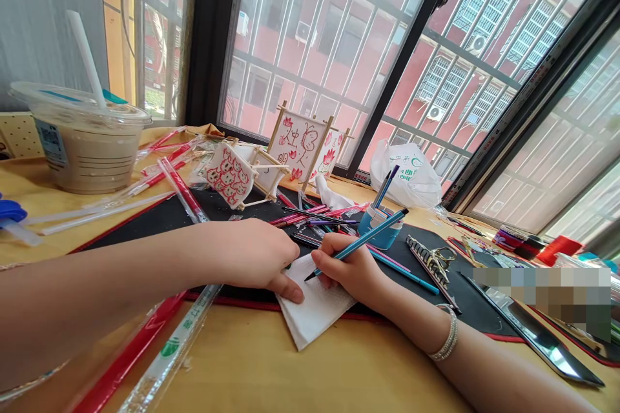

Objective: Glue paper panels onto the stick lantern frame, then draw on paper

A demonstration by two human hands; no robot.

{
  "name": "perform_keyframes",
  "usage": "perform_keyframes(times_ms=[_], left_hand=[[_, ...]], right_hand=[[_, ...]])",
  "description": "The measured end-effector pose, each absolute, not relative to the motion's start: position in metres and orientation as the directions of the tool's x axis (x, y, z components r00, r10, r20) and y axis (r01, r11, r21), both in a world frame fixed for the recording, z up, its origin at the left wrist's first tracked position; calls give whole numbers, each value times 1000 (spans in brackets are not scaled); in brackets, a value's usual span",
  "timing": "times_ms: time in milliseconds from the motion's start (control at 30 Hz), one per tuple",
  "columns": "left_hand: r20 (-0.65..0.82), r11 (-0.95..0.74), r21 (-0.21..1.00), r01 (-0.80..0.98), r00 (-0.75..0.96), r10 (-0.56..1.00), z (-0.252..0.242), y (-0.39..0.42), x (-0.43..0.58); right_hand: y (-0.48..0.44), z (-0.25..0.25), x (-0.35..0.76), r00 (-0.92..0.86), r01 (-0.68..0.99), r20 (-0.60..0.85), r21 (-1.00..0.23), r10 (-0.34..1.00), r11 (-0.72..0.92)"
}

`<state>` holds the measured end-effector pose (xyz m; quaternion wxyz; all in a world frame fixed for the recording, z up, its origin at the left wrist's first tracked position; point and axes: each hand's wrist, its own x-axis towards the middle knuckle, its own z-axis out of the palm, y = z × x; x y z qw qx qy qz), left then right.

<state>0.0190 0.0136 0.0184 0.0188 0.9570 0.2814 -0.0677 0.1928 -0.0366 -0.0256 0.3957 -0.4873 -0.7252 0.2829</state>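
My right hand [353, 268] is closed around a blue pen [361, 242], its tip touching a white paper square [312, 310] at the near edge of a black mat [145, 219]. My left hand [256, 255] lies on the paper's left side, fingers curled, thumb pressing the sheet flat. A beaded bracelet [448, 335] circles my right wrist. Behind the hands lie several coloured pens [314, 216] and a blue pen cup [382, 222].
Small paper lanterns with red drawings [300, 145] [230, 174] stand near the window. A plastic drink cup with a straw [84, 132] sits far left. Long wrapped sticks [165, 348] lie under my left arm. A ring binder clip [431, 261], tape rolls [530, 245] and a white bag [409, 174] are at the right.
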Motion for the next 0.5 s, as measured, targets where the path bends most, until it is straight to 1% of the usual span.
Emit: perform_keyframes(times_ms=[67,200,300,367,433,500], left_hand=[[-138,-840,0,543,832,538,18,14,19],[-142,-826,-2,564,818,558,18,15,20],[-145,-829,5,559,821,553,19,14,20],[-153,-832,-1,555,822,548,20,13,19],[-152,-830,-2,558,820,552,21,12,19],[-136,-826,3,564,818,559,22,11,20]], right_hand=[[-37,-25,192,-224,502,304,-779,926,376],[-36,-25,192,-140,501,348,-783,927,370],[-35,-26,192,-180,484,315,-797,932,362],[-35,-26,192,-204,504,315,-778,927,375],[-35,-26,192,-162,508,335,-778,928,370],[-35,-25,191,-101,456,346,-817,933,352]])
